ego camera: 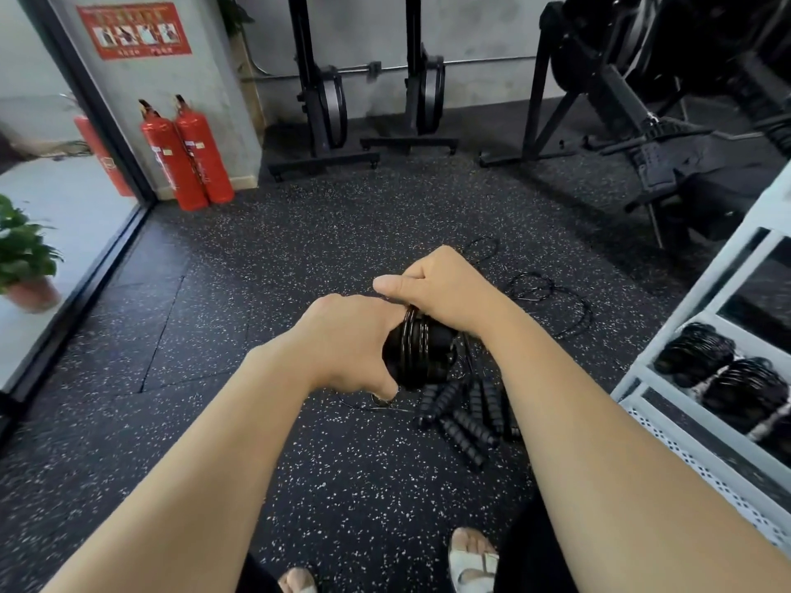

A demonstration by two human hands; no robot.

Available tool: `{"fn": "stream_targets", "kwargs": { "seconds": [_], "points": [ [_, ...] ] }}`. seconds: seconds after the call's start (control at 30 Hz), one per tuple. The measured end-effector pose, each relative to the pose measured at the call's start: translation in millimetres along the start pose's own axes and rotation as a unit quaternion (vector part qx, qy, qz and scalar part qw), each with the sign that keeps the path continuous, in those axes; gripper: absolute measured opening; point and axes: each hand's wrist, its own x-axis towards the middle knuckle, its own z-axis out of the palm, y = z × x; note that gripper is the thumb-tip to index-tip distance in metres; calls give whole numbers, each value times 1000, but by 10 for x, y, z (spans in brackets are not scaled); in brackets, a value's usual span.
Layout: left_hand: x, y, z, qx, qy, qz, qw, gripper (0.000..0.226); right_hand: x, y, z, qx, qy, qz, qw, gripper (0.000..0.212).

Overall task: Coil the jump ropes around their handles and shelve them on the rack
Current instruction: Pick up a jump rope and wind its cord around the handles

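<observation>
black coiled jump rope (417, 350) got gripped by both: left hand (349, 342) wrapped round the bundle, right hand (445, 288) curled tight over its top.

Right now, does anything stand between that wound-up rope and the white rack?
Nothing visible does. Both the left hand and right hand grip the coiled jump rope, with only open air between it and the rack to the right. The loose ropes lie lower, on the floor.
</observation>
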Motion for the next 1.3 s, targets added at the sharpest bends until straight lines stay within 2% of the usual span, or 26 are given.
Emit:
{"fn": "stream_targets", "kwargs": {
  "seconds": [0.17, 0.27, 0.33, 0.4, 0.43, 0.5, 0.53, 0.57, 0.63, 0.7, 0.77, 0.9, 1.0, 1.1, 1.2, 1.3],
  "points": [
    [31, 20, -33, -93, -19, 4, 995, 39, 10, 47, -62, 61, 22, -19, 998, 58],
    [24, 26, -13, -129, -18, 21, 991, 39, 13, 88, -60, 79, 9, 32, 996, 52],
    [5, 23, -6, -209, -16, 28, 977, 37, 10, 100, -96, 82, -18, 93, 992, 45],
    [7, 21, -7, -298, 7, 32, 954, 37, 27, 123, -111, 181, -55, 149, 971, 33],
    [14, 24, -6, -328, 23, 30, 944, 36, 55, 136, -97, 270, -67, 178, 944, 25],
    [46, 28, 6, -361, 49, 13, 931, 30, 95, 173, -31, 378, -40, 216, 900, 21],
    [61, 40, 14, -373, 56, 0, 926, 29, 120, 217, 13, 373, -13, 227, 899, 26],
    [79, 43, 31, -389, 61, -16, 919, 28, 117, 269, 51, 330, 12, 230, 915, 31],
    [121, 37, 58, -438, 75, -54, 894, 23, 45, 322, 110, 160, 34, 209, 964, 34],
    [164, 11, 94, -499, 84, -95, 857, 22, -53, 270, 134, 69, 26, 205, 976, 36],
    [190, 4, 128, -541, 74, -133, 827, 23, -94, 233, 163, 46, 44, 205, 977, 34],
    [203, -37, 180, -579, 66, -190, 790, 28, -161, 143, 261, 108, 87, 196, 971, 19],
    [205, -126, 206, -544, 84, -201, 810, 24, -235, 69, 234, 175, 67, 194, 963, 10],
    [168, -139, 205, -503, 67, -183, 842, 15, -285, 18, 172, 258, 18, 195, 946, 22],
    [151, -115, 201, -475, 77, -165, 861, 26, -284, 34, 192, 223, 33, 188, 956, 45],
    [173, -128, 222, -433, 107, -164, 880, 40, -254, 63, 200, 197, 71, 171, 963, 39]
  ]
}}
